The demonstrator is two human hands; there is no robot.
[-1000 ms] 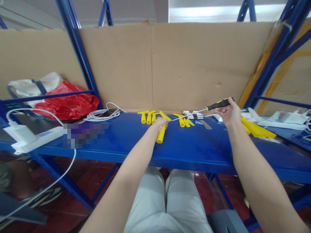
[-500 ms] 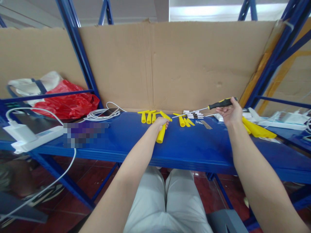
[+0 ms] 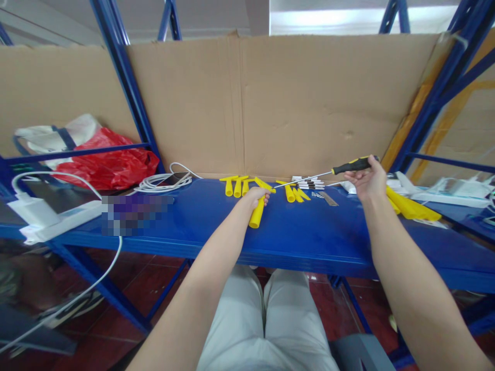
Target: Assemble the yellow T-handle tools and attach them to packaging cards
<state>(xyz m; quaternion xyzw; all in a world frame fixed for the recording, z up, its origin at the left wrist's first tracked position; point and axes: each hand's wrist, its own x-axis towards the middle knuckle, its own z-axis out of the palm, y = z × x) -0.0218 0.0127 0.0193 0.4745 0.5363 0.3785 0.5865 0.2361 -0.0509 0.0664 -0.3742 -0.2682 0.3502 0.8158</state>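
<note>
My left hand is closed around a yellow T-shaped plastic piece, whose tube end points toward me and whose crosspiece shows above my fingers. In my right hand is the black and yellow handle of a screwdriver, pinched near its butt end. Its long shaft slopes down to the left and its tip meets the crosspiece; the exact contact is too small to make out. Left of that piece lie several similar yellow T-shaped pieces. To the right rest another yellow T-shaped piece and loose yellow wedges.
White dark-tipped sticks, tiny metal parts and a flat metal strip lie on the blue tabletop. Coiled white cable and a power strip are leftward. Yellow sheeting lies right. Cardboard stands behind.
</note>
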